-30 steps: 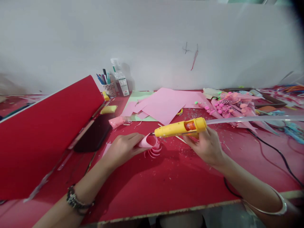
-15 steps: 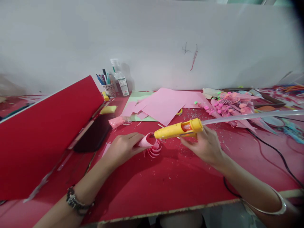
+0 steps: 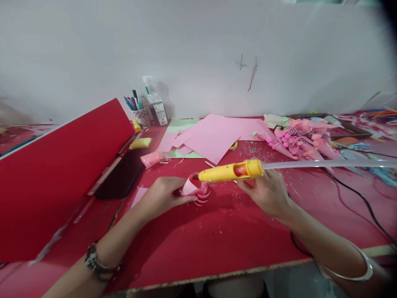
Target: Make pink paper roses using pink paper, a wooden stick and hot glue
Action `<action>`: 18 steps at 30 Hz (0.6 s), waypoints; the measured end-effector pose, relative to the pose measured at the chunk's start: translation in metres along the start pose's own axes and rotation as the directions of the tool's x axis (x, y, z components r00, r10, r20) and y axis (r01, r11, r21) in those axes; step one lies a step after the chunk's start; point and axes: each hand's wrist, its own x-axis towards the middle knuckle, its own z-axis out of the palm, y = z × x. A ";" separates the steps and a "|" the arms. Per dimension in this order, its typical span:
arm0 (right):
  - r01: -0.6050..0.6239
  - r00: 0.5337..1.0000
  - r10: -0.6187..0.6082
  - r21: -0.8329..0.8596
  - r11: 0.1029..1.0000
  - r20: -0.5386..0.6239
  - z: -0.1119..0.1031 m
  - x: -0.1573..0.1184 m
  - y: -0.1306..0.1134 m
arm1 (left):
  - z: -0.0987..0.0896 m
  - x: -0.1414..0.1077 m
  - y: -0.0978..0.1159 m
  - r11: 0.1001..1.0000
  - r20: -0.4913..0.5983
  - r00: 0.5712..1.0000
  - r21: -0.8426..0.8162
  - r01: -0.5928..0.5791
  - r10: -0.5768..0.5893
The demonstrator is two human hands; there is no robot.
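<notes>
My left hand (image 3: 164,196) is closed on a rolled pink paper piece (image 3: 190,187) with curled, fringed strips on its right side. My right hand (image 3: 269,191) grips a yellow hot glue gun (image 3: 221,172), held nearly level. Its nozzle points left and meets the open upper rim of the rolled paper; whether it touches the inside I cannot tell. A long clear glue stick (image 3: 313,164) sticks out of the gun's back end. Beneath both hands is the red tabletop (image 3: 217,244).
Pink paper sheets (image 3: 214,136) lie at the back on a green sheet. A pile of pink paper cones (image 3: 297,138) is at the right, near a black cord (image 3: 359,196). On the left stand a red board (image 3: 62,178), a dark phone-like slab (image 3: 119,176), a pen cup (image 3: 142,117) and a bottle (image 3: 159,109).
The glue gun has shifted slightly left, and its glue stick has dropped nearer to level. My left fingers have opened a little around the rolled paper, which has turned slightly.
</notes>
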 end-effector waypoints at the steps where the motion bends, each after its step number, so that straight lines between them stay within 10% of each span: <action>1: 0.012 1.000 -0.012 0.003 1.000 0.000 0.000 0.000 0.000 | 0.000 0.000 0.000 1.000 0.001 1.000 -0.005 -0.002 0.002; 18: -0.013 0.997 -0.004 0.203 0.979 0.083 -0.002 -0.002 -0.006 | 0.000 -0.003 -0.007 0.989 -0.105 0.983 0.011 -0.148 0.149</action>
